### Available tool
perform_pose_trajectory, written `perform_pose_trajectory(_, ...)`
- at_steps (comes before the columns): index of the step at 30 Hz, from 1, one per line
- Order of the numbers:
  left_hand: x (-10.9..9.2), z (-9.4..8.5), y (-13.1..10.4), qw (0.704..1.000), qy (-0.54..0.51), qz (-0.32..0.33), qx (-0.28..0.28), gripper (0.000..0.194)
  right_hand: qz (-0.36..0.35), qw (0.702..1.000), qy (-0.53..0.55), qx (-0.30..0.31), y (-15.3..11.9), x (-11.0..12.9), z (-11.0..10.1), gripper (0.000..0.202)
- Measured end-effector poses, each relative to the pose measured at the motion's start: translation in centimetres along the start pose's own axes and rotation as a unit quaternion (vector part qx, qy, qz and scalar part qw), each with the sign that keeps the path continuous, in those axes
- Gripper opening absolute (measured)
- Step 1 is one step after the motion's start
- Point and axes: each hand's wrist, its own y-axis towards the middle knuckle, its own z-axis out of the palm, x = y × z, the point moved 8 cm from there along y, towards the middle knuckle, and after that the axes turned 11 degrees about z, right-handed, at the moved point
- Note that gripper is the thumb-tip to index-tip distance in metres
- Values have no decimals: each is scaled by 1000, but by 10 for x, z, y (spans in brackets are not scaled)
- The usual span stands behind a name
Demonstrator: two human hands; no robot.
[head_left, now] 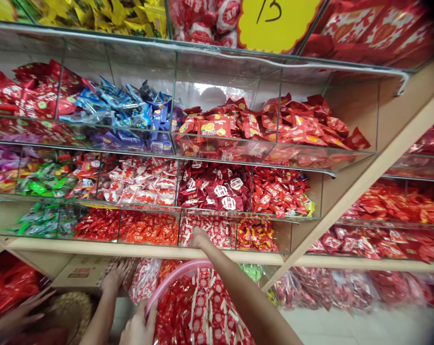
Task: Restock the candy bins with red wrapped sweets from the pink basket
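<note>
My left hand is closed round the pink handle of a basket at the bottom middle. Beneath that handle lie red-wrapped candies and a pile of red-and-white patterned candy packets. My right hand reaches over the front of the lowest shelf into a clear compartment of small red-and-white wrapped candies. Its fingers point away and down, so I cannot see whether they grip a candy. Orange-red candies fill the compartment to its left, red-and-yellow ones the one to its right.
Another person's hands are at the lower left, near a cardboard box. Clear dividers split the shelves of candy above. A slanted wooden panel stands at right. Bagged candies lie beneath the wooden ledge.
</note>
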Motion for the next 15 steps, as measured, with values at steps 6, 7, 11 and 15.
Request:
perform_pose_trajectory(6,-7,-3,-55,998,20,-47,-44,39,-72,997,-12,27,0,-14,-17,35)
perform_pose_trajectory(7,-10,0,-65,998,22,-49,-43,38,-80,996,-15,29,3,-19,-22,33)
perform_pose_trajectory(11,-26,26,-103,998,28,-53,-21,29,-82,996,-37,1,12,-49,-46,25)
perform_pose_trajectory(15,-36,51,-121,999,26,-36,32,36,-113,992,-49,-20,12,-62,-47,30)
